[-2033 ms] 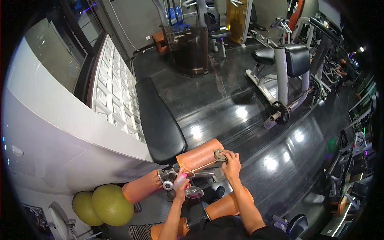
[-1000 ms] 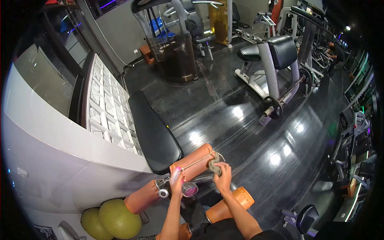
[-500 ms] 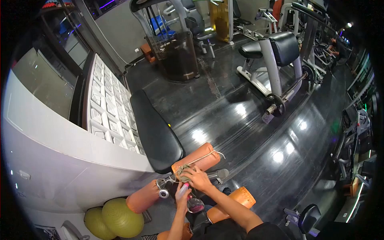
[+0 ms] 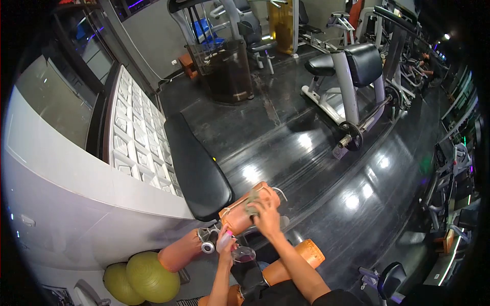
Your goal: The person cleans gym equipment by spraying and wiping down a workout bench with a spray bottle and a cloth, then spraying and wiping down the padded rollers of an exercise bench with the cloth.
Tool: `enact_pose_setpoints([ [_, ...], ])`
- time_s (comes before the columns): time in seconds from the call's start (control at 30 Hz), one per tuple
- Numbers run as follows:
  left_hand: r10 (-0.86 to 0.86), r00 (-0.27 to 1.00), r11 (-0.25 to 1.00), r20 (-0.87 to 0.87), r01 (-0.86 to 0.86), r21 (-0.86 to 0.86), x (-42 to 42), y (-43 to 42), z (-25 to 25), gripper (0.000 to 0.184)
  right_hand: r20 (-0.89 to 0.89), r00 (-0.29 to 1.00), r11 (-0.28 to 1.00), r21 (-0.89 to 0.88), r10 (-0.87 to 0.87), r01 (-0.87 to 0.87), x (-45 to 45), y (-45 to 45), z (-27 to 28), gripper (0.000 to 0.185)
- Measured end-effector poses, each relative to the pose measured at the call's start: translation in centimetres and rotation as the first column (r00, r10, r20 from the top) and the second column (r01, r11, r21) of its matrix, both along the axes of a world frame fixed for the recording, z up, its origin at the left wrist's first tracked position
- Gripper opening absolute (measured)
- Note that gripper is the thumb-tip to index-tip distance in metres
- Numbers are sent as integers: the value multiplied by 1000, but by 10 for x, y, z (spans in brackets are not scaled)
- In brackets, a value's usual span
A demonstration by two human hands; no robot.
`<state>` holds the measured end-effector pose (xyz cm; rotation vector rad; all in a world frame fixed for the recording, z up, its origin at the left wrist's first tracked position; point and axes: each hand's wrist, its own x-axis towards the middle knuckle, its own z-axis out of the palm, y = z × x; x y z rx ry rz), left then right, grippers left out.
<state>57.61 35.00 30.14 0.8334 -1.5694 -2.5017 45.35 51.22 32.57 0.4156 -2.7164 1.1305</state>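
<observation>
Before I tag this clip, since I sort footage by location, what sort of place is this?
Almost certainly a gym, judging by the black weight plate, the long padded bench and the green exercise balls.

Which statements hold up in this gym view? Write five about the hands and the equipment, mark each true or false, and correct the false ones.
1. The left hand holds a spray bottle. True.
2. The right hand is empty. False: it holds a greyish-green cloth at an orange foam roller pad.
3. Two green exercise balls sit side by side. True.
4. The long bench pad is orange. False: it is black.
5. The plate-loaded machine carries a black weight plate. True.
</observation>
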Motion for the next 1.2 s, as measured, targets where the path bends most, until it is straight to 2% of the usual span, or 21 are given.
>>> enact_pose_setpoints([
  [0.07, -7, 1000, 1000, -11, 7, -8, -6, -1, 8, 72, 113, 973, 979, -23, 202, -200, 11, -25, -1, 43],
  [0.13, 31, 999, 999, -14, -30, 22, -10, 2, 12, 77, 135, 931, 937, 39, 340, -348, 26, -47, -9, 46],
  [0.27, 40, 999, 999, 9, -40, -19, -12, 3, 8, 79, 115, 921, 908, 161, 371, -386, 25, -37, -6, 48],
  [0.33, 40, 999, 998, 28, -38, -56, -15, 7, 17, 80, 39, 942, 918, 214, 333, -334, 13, -12, -12, 47],
  [0.43, 33, 999, 991, 3, -32, -131, -16, 9, 13, 79, -24, 993, 987, 112, 115, -112, -5, 35, -2, 49],
  [0.47, 39, 999, 991, 4, -38, -130, -18, 10, 11, 79, 52, 998, 992, 118, 39, -45, -8, 47, 0, 49],
  [0.53, 78, 997, 990, -19, -80, -117, -23, 12, 3, 79, 78, 994, 994, 80, -81, 75, -14, 59, 0, 47],
  [0.7, 74, 997, 997, -20, -75, -25, -15, 8, -12, 76, 65, 982, 984, 3, -177, 177, -16, 43, 2, 44],
  [0.77, 93, 995, 982, -36, -98, -162, -3, 14, -17, 68, 69, 978, 979, -28, -198, 200, -16, 31, 3, 44],
  [0.87, 66, 998, 970, -17, -68, -232, 18, 28, -16, 60, 78, 977, 978, -50, -199, 203, -15, 17, 2, 43],
  [0.93, 37, 998, 985, 50, -28, -172, 22, 29, -17, 56, 28, 985, 984, -44, -172, 173, -9, 6, 0, 44],
  [1.0, 9, 988, 1000, 157, -9, -2, 24, 27, -17, 55, 54, 997, 998, 27, 63, -64, 0, -9, -2, 45],
  [1.03, 39, 989, 998, 145, -45, 35, 26, 26, -21, 56, 59, 989, 991, 13, 134, -135, 6, -18, -7, 45],
  [1.13, 48, 991, 997, 124, -55, 57, 26, 20, -27, 59, 85, 921, 923, 24, 381, -384, 28, -33, -11, 47],
  [1.2, 51, 990, 999, 131, -52, 11, 28, 23, -30, 58, 91, 907, 908, 43, 412, -417, 35, -39, -14, 49],
])
